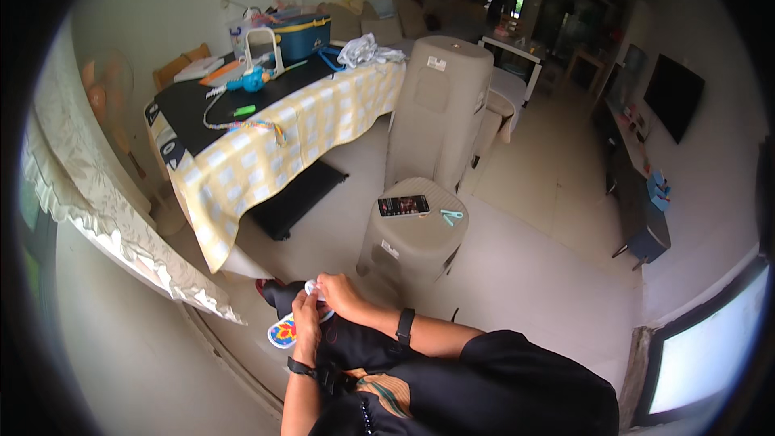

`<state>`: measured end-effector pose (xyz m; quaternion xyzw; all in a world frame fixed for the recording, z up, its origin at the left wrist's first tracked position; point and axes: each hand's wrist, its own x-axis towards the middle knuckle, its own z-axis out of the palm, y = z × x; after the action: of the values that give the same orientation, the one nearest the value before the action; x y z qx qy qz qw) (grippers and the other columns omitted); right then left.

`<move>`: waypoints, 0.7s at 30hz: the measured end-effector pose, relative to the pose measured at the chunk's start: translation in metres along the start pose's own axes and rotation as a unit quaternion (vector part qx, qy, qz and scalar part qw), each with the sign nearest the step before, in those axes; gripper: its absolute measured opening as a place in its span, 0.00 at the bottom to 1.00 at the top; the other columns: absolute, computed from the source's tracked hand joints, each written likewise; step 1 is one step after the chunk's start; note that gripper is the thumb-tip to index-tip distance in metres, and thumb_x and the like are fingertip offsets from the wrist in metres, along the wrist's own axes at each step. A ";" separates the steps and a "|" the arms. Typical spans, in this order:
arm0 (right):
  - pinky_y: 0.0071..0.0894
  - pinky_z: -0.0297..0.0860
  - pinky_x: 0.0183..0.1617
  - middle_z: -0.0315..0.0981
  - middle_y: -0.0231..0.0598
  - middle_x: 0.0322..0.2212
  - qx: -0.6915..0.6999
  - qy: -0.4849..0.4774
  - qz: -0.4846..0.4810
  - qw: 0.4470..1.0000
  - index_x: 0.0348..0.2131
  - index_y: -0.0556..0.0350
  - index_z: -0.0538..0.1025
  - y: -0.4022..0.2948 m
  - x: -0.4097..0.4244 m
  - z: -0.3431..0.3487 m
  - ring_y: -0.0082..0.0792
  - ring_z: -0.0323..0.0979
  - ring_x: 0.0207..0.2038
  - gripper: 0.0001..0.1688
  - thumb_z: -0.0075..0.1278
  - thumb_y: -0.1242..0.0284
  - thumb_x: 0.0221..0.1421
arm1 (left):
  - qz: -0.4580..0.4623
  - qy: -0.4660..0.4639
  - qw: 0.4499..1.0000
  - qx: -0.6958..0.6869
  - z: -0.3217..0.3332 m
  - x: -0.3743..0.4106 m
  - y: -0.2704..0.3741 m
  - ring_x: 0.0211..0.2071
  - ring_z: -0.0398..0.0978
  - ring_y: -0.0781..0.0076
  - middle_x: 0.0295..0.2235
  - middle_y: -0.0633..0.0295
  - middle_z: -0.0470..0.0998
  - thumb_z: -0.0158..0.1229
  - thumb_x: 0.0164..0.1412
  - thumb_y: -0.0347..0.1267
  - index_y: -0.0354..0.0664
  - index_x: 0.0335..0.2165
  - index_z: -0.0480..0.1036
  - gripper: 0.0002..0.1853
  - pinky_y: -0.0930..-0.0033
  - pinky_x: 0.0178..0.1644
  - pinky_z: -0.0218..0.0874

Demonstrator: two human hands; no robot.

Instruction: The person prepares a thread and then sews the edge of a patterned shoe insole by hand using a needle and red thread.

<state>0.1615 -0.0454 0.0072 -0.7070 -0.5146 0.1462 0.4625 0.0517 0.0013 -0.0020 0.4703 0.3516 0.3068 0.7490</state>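
My hands meet low in the view, over my black-clad lap. My left hand [307, 313] grips a slipper-shaped embroidered insole [283, 333] with a white border and a red, yellow and blue pattern. Its far end is partly hidden by the fingers. Bent fingers of my right hand [339, 295] pinch a small white piece [311, 286] close to my left fingertips; what it is cannot be made out. A thin dark-red thread [331, 333] seems to hang below the hands. Black bands circle both wrists.
Ahead stands a taupe plastic stool [418, 236] bearing a smartphone [404, 206] and turquoise thread snips [450, 215]. Behind it rises a tall taupe plastic piece [439, 109]. A table with a checked cloth [266, 163] fills the left, a curtain [115, 224] beside it. A low cabinet [642, 224] lines the right wall.
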 end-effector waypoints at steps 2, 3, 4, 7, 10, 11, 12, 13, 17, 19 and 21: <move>0.45 0.64 0.25 0.69 0.58 0.20 -0.022 0.002 0.008 1.000 0.24 0.65 0.69 -0.004 0.000 -0.002 0.57 0.70 0.24 0.08 0.43 0.76 0.52 | 0.006 -0.007 1.000 0.012 -0.004 0.005 -0.005 0.29 0.73 0.73 0.30 0.60 0.74 0.44 0.62 0.32 0.35 0.37 0.69 0.12 0.72 0.34 0.68; 0.46 0.64 0.26 0.69 0.58 0.20 -0.022 0.021 -0.012 0.999 0.24 0.65 0.69 -0.003 0.001 -0.003 0.57 0.70 0.25 0.08 0.43 0.76 0.52 | 0.014 -0.006 1.000 0.005 -0.001 0.006 -0.005 0.29 0.73 0.73 0.30 0.61 0.74 0.44 0.61 0.32 0.35 0.37 0.69 0.12 0.72 0.35 0.67; 0.46 0.64 0.26 0.69 0.58 0.21 -0.023 0.039 -0.029 0.999 0.24 0.65 0.69 0.000 0.001 -0.002 0.58 0.70 0.26 0.08 0.44 0.76 0.51 | 0.020 -0.004 1.000 0.001 0.003 0.006 -0.006 0.29 0.73 0.74 0.29 0.61 0.74 0.44 0.61 0.31 0.35 0.36 0.69 0.11 0.72 0.35 0.67; 0.47 0.65 0.30 0.70 0.57 0.24 -0.051 0.033 -0.025 0.998 0.23 0.64 0.70 0.003 0.001 0.002 0.57 0.70 0.28 0.08 0.46 0.75 0.49 | 0.005 -0.008 1.000 -0.005 0.001 0.007 -0.009 0.28 0.72 0.76 0.30 0.62 0.74 0.45 0.62 0.31 0.33 0.37 0.69 0.11 0.76 0.32 0.67; 0.47 0.66 0.31 0.70 0.55 0.24 -0.082 0.042 -0.039 0.995 0.24 0.64 0.71 0.005 0.000 0.004 0.56 0.70 0.29 0.08 0.47 0.75 0.49 | 0.007 -0.007 1.000 0.019 -0.001 0.010 -0.009 0.28 0.72 0.76 0.30 0.62 0.74 0.46 0.62 0.32 0.32 0.37 0.69 0.12 0.76 0.32 0.66; 0.47 0.66 0.32 0.71 0.55 0.24 -0.096 0.042 -0.039 0.994 0.24 0.64 0.71 0.005 0.000 0.006 0.56 0.70 0.29 0.08 0.48 0.75 0.49 | 0.010 -0.005 1.000 0.021 -0.001 0.010 -0.009 0.28 0.72 0.76 0.30 0.62 0.74 0.46 0.62 0.32 0.32 0.37 0.69 0.12 0.76 0.32 0.65; 0.47 0.66 0.32 0.71 0.54 0.24 -0.110 0.042 -0.037 0.992 0.24 0.64 0.71 0.007 0.001 0.007 0.55 0.70 0.29 0.08 0.48 0.74 0.49 | 0.013 -0.004 1.000 0.022 0.001 0.011 -0.010 0.28 0.71 0.76 0.29 0.62 0.74 0.46 0.62 0.32 0.32 0.37 0.69 0.12 0.76 0.32 0.65; 0.48 0.66 0.32 0.71 0.54 0.24 -0.116 0.044 -0.031 0.992 0.24 0.64 0.71 0.008 0.001 0.008 0.56 0.70 0.29 0.08 0.48 0.74 0.49 | 0.017 -0.003 1.000 0.023 0.002 0.012 -0.010 0.28 0.71 0.76 0.29 0.62 0.74 0.46 0.62 0.32 0.32 0.36 0.69 0.12 0.76 0.32 0.64; 0.48 0.66 0.33 0.71 0.54 0.23 -0.108 0.045 -0.007 0.993 0.24 0.64 0.71 0.004 0.002 0.014 0.56 0.70 0.29 0.09 0.49 0.73 0.48 | 0.019 0.001 1.000 0.025 -0.002 0.008 -0.010 0.28 0.71 0.76 0.29 0.62 0.74 0.46 0.62 0.31 0.31 0.36 0.69 0.12 0.76 0.33 0.63; 0.48 0.66 0.33 0.71 0.55 0.23 -0.085 0.045 -0.005 0.995 0.24 0.63 0.71 0.003 0.002 0.016 0.56 0.70 0.29 0.10 0.50 0.72 0.48 | 0.024 0.006 0.999 0.034 -0.003 0.007 -0.007 0.28 0.71 0.76 0.28 0.62 0.74 0.46 0.62 0.31 0.31 0.35 0.69 0.11 0.77 0.33 0.63; 0.48 0.66 0.33 0.71 0.55 0.23 -0.059 0.047 -0.013 0.997 0.24 0.63 0.71 0.006 0.004 0.014 0.56 0.70 0.30 0.10 0.50 0.72 0.48 | 0.020 0.012 0.999 0.030 0.000 0.006 -0.005 0.26 0.70 0.77 0.27 0.63 0.73 0.46 0.61 0.31 0.33 0.34 0.69 0.10 0.77 0.31 0.64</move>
<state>0.1567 -0.0351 -0.0038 -0.7324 -0.5096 0.0759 0.4452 0.0561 0.0042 -0.0083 0.4957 0.3598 0.3165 0.7243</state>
